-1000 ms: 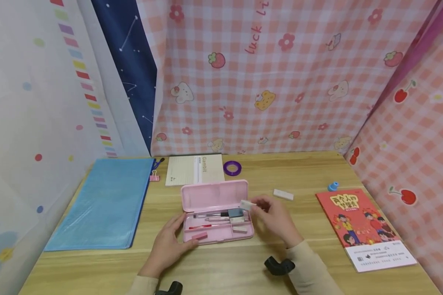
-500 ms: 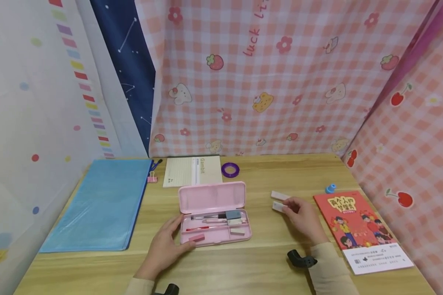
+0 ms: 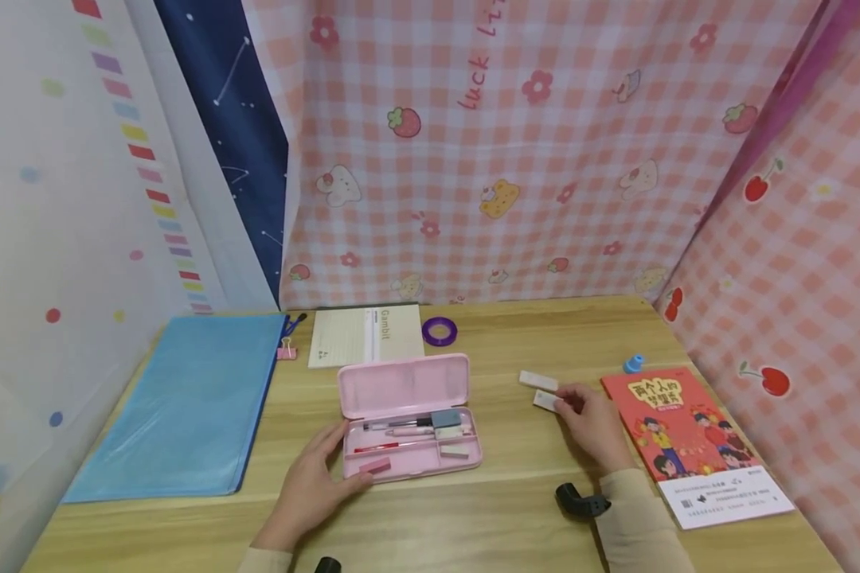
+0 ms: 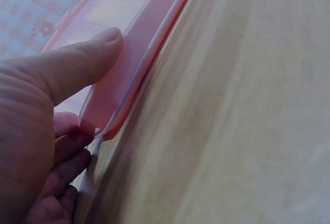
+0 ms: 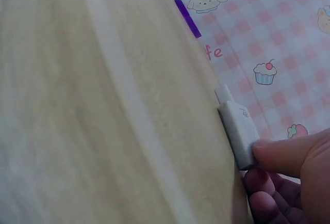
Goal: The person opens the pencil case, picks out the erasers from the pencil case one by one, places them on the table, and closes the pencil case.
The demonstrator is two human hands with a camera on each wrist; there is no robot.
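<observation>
An open pink pencil case [image 3: 430, 469] lies on the table, lid tipped back. Inside are a black pen [image 3: 397, 422], a red pen [image 3: 387, 447], a blue-grey eraser [image 3: 445, 419], a pink eraser [image 3: 375, 465] and small pale blocks. My left hand [image 3: 310, 485] holds its front left corner, thumb at the front wall and fingers along the left side. To the right, my right hand [image 3: 593, 426] pinches a white eraser [image 5: 241, 131] between thumb and fingers, low at the tabletop. Just behind it lies a second white eraser [image 3: 538, 380].
A blue folder [image 3: 179, 406] lies at the left, with a pink binder clip [image 3: 287, 352] beside it. Behind the case are a notebook [image 3: 344, 338] and a purple tape roll [image 3: 439, 331]. At the right lie a red book [image 3: 688, 438] and a small blue cone-shaped piece [image 3: 634, 364].
My right hand has carried the white eraser from above the pencil case rightward, down beside the other white eraser. My left hand has stayed at the case.
</observation>
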